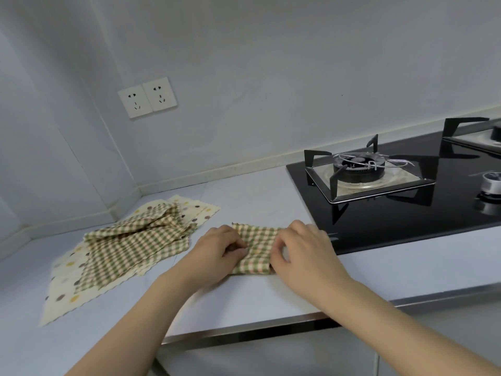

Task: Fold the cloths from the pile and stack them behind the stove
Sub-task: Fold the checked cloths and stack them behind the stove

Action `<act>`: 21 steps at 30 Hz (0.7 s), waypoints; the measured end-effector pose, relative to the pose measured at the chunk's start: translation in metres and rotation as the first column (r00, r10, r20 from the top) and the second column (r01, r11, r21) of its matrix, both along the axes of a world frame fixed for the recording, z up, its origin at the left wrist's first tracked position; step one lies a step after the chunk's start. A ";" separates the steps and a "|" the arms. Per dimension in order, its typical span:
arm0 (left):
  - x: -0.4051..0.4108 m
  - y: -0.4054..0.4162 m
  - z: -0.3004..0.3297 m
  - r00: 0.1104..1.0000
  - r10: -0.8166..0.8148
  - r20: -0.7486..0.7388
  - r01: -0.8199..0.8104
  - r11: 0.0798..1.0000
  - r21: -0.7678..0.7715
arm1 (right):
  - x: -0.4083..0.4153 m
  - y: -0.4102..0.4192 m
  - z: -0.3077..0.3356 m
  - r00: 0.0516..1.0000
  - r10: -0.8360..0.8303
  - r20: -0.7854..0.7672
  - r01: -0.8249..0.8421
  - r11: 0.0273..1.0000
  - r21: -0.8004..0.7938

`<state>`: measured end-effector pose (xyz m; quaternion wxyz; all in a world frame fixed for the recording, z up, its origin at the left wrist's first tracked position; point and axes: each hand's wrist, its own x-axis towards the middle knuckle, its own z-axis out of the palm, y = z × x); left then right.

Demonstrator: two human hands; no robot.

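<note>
Left hand [219, 246] and right hand [301, 246] both pinch checked cloth [256, 249] on counter [244, 302], between pile [130, 245] and stove [393, 191]. Advice: match edges, press crease flat, make 1 more fold.

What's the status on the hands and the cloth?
Left hand and right hand both pinch the checked cloth, part-folded on the counter. Pile waits left. Nothing blocking.

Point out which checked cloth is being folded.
The small green-checked cloth beside the stove, held by both hands; the other checked cloths lie untouched on the pile.
</note>
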<state>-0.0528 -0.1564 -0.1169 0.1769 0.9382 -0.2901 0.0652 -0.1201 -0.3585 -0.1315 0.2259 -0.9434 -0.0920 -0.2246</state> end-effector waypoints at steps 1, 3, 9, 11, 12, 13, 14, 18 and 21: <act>0.004 -0.004 0.005 1.000 -0.001 0.016 0.000 1.000 0.030 | -0.008 0.003 -0.001 0.999 0.013 -0.044 -0.012 1.000 0.023; 0.012 -0.013 0.014 0.999 -0.009 0.035 0.006 0.996 0.086 | -0.018 0.008 -0.004 0.991 0.005 -0.132 0.003 0.998 0.059; 0.025 -0.034 0.026 0.994 -0.045 -0.101 0.062 0.982 0.177 | -0.023 0.011 0.003 0.960 -0.064 -0.272 0.125 0.969 0.213; 0.027 -0.039 0.029 0.991 -0.027 -0.133 0.052 0.981 0.188 | -0.021 0.013 0.006 0.939 -0.070 -0.337 0.151 0.963 0.222; 0.029 -0.041 0.029 0.988 -0.021 -0.152 0.050 0.981 0.189 | -0.020 0.013 0.008 0.926 -0.072 -0.370 0.167 0.958 0.231; 0.029 -0.043 0.029 0.985 -0.015 -0.173 0.048 0.980 0.191 | -0.018 0.014 0.010 0.911 -0.070 -0.406 0.179 0.955 0.238; 0.030 -0.044 0.030 0.982 -0.009 -0.187 0.046 0.980 0.194 | -0.016 0.014 0.012 0.895 -0.063 -0.442 0.184 0.954 0.237; 0.030 -0.049 0.030 0.979 0.000 -0.203 0.046 0.974 0.221 | -0.010 0.018 0.012 0.864 -0.088 -0.496 0.202 0.962 0.181; 0.030 -0.050 0.031 0.981 -0.001 -0.194 0.049 0.968 0.244 | -0.014 0.020 0.009 0.887 -0.139 -0.440 0.206 0.973 0.108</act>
